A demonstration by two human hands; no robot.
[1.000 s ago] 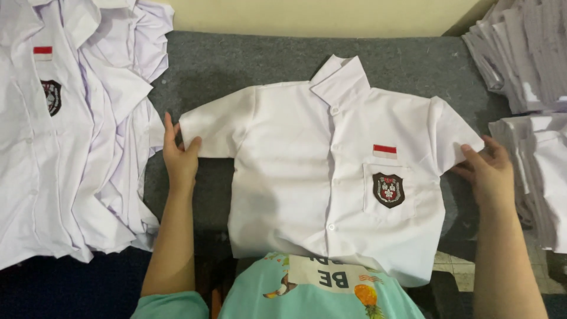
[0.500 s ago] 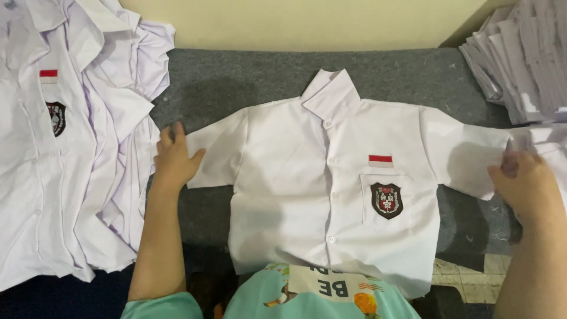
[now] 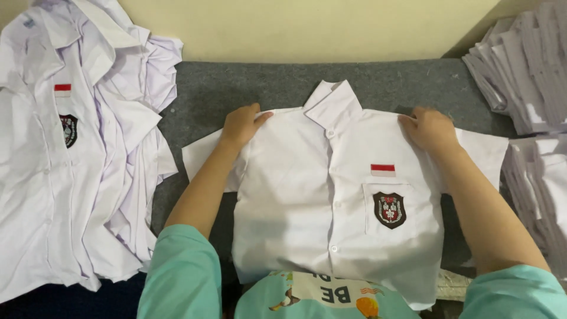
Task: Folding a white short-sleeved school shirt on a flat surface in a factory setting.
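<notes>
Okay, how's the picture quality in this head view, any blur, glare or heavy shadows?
Head view: sharp overall, with the shirt, its badge and the hands clearly outlined; lighting is soft and even, with only faint shadows under the sleeves on the grey mat; no glare, though the white pile of shirts at left looks slightly washed out; little distortion visible.

A loose heap of unfolded white shirts [image 3: 82, 159] covers the left side of a grey felt surface [image 3: 248, 88]; the top one shows a small red-and-white patch and a dark crest. Stacks of folded white shirts [image 3: 525, 77] sit at the right edge. A cream wall [image 3: 307, 26] runs behind.
</notes>
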